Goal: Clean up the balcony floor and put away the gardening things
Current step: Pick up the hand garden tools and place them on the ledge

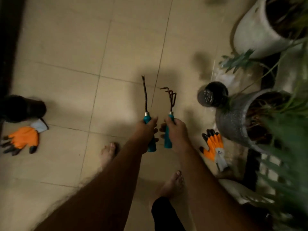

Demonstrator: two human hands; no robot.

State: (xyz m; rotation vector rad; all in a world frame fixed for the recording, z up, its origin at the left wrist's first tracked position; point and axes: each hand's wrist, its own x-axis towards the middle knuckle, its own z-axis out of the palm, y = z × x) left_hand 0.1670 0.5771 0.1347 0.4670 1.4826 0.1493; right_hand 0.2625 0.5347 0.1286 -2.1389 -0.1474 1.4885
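Note:
My left hand grips the teal handle of a forked weeder, its rusty notched tip pointing away from me. My right hand grips the teal handle of a small hand rake with bent rusty tines. Both tools are held upright over the beige tiled floor, side by side. One orange and black gardening glove lies on the floor at the left. A second orange glove lies at the right, beside a grey pot.
A black empty pot lies tipped on the floor at the right. A speckled grey planter and a white planter with green plants line the right side. A dark object sits at the left edge. My bare feet stand below.

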